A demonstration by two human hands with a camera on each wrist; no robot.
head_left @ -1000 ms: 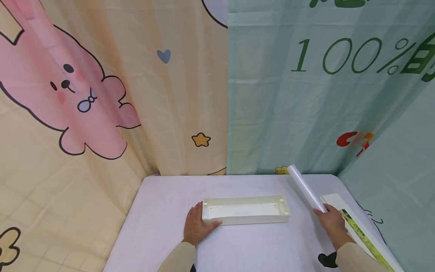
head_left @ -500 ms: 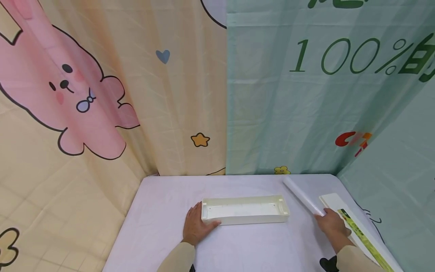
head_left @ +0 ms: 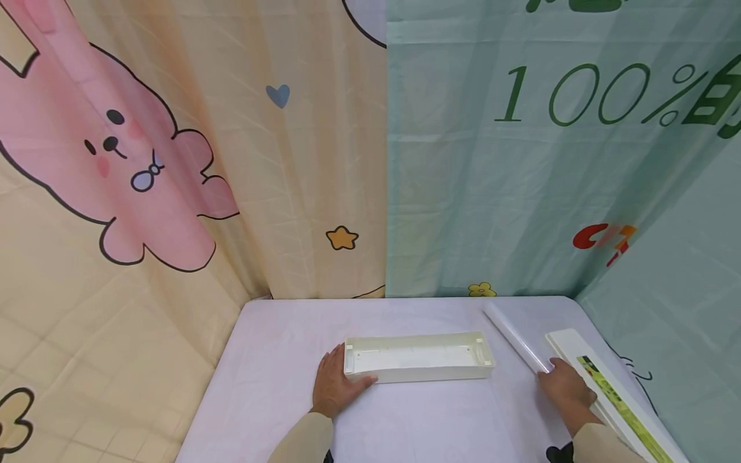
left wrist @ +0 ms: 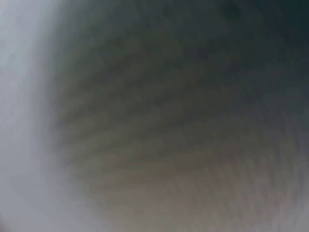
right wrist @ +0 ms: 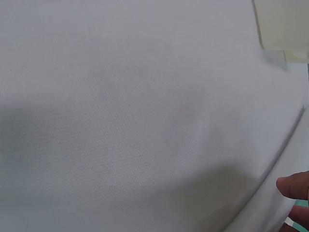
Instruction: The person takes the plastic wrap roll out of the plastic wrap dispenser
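Note:
In the head view, a long white plastic box (head_left: 419,373) with its top uncovered lies in mid-table. My left hand (head_left: 336,387) rests at its left end, fingers straight along the end wall and thumb along the front. To the right, a shiny translucent roll of what looks like plastic wrap (head_left: 517,337) lies slantwise on the cloth. My right hand (head_left: 567,389) holds its near end. The right wrist view has the thumb (right wrist: 292,185) over the roll (right wrist: 270,203), other fingers partly cut off. In the left wrist view there is only a dark blur.
A long white lid-like piece (head_left: 563,337) with a yellow-green strip (head_left: 622,408) lies along the table's right side, close beside my right hand. Printed curtains (head_left: 324,161) hang behind and at both sides of the white-clothed table (head_left: 278,347).
The roll's far end has come down from a raised tilt onto the cloth. My right hand has shifted slightly nearer to me; the left hand and the box have stayed put.

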